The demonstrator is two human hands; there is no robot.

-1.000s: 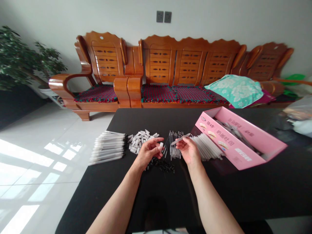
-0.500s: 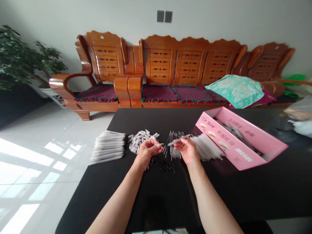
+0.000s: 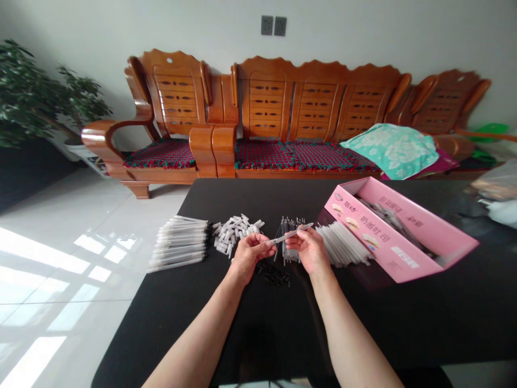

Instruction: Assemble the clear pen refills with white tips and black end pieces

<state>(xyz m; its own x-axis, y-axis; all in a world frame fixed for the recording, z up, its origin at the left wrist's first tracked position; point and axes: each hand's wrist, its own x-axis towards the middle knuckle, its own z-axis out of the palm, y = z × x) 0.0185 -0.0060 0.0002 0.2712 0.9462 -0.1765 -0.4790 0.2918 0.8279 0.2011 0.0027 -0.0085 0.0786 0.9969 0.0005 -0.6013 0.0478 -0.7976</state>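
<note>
My left hand (image 3: 249, 256) is closed in a pinch at the left end of a whitish translucent pen barrel (image 3: 290, 235). The small pale pen part it held is now hidden by the fingers. My right hand (image 3: 311, 249) grips the barrel near its other end, keeping it slightly tilted above the table. Behind the hands lie dark pen refills (image 3: 291, 222) in a bunch. Short white pen caps (image 3: 234, 229) are heaped beyond my left hand, and small black plugs (image 3: 274, 275) lie scattered between my forearms. More white barrels (image 3: 343, 245) lie beside my right hand.
White pens with black ends (image 3: 180, 242) lie in a row at the left of the black table (image 3: 226, 196). At the right stands a pink box (image 3: 363, 231) holding greyish contents. A wooden sofa (image 3: 266, 102) stands behind the table.
My left hand has moved right, up to the barrel, closing the gap between the small pale part and the barrel's end. The right hand has barely moved.
</note>
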